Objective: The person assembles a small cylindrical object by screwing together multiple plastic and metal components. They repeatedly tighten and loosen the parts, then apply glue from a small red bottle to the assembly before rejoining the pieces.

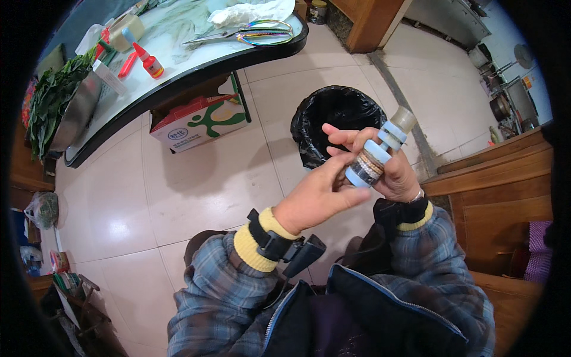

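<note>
Over the floor, both hands are closed on a tube-shaped thing [370, 164] with light-blue rings and beaded-looking bands of brown, white and black. It tilts up to the right and ends in a dull olive, translucent cylinder [404, 119]. I cannot tell whether this is one piece or two. My left hand [321, 193] grips the lower end from the left, thumb along its underside. From the right, my right hand [399, 177] wraps round it, with some fingers stretched out behind. Part of the tube is hidden by the fingers.
Behind the hands stands a bin lined with a black bag [306, 134]. The table [172, 89] bears scissors [262, 37], a small red bottle [150, 63], a tape roll [126, 31] and a metal bowl [80, 113] of leafy greens. Beneath is a carton [202, 124]; wooden cabinets [493, 184] stand right.
</note>
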Action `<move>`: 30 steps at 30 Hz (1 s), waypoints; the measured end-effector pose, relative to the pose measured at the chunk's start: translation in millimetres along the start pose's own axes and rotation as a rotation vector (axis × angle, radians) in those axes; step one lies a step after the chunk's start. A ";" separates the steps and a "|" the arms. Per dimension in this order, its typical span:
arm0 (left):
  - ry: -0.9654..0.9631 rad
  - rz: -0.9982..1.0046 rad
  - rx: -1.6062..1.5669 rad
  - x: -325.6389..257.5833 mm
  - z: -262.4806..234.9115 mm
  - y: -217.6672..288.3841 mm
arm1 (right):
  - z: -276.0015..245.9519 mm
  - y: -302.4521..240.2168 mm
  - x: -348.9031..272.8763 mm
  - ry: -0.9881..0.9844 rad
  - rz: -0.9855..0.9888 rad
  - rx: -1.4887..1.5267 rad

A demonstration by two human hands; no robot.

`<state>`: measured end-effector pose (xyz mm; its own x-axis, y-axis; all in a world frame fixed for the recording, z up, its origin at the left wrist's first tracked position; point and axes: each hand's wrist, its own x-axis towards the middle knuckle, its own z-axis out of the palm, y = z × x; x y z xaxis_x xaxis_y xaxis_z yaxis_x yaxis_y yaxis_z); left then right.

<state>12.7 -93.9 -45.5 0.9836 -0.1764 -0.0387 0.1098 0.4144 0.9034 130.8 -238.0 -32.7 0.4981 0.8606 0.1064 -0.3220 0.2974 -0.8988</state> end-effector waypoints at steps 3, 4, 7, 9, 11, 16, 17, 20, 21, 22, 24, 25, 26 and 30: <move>0.004 -0.002 -0.066 -2.5 -2.1 2.4 | -4.4 5.2 1.4 -0.082 -0.031 0.005; 0.043 0.008 -0.132 -3.0 -1.0 1.7 | -4.1 7.0 0.8 -0.085 -0.031 0.024; 0.161 0.110 -0.199 -2.2 2.0 -1.2 | -2.8 9.6 -0.1 0.006 0.031 0.022; 0.238 0.151 -0.155 -1.0 0.2 -1.4 | -0.2 12.5 0.9 0.082 0.071 0.059; 0.270 0.172 -0.096 -1.2 -1.4 -1.7 | 3.4 16.0 0.5 0.094 0.096 0.083; 0.255 0.150 -0.107 -0.1 -7.5 -4.4 | 1.9 17.9 3.1 0.089 0.063 0.167; 0.197 0.115 -0.134 0.4 -10.1 -4.8 | 1.0 17.9 3.8 0.083 0.047 0.171; 0.066 0.046 -0.191 0.9 -15.4 -6.0 | -0.9 16.9 4.9 0.073 0.026 0.208; 0.053 0.047 -0.195 1.0 -15.8 -6.3 | -1.5 15.5 4.7 0.064 0.042 0.222; 0.039 0.049 -0.198 1.1 -15.6 -6.4 | -1.6 14.4 4.3 0.049 0.046 0.240; 0.075 0.070 -0.175 1.4 -13.9 -6.3 | -0.3 14.5 4.1 0.067 0.035 0.175; 0.092 0.081 -0.163 1.6 -12.8 -6.0 | 0.3 14.4 4.1 0.073 0.023 0.146; 0.141 0.099 -0.170 2.1 -10.5 -6.2 | 0.5 14.1 3.9 0.075 0.032 0.151; 0.281 0.162 -0.118 3.3 -4.9 -6.7 | 0.0 13.9 2.9 0.093 0.055 0.159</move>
<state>15.8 -92.9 -53.7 0.9889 0.1457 -0.0300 -0.0509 0.5205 0.8524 127.8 -231.3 -44.8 0.5460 0.8377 0.0124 -0.4702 0.3187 -0.8230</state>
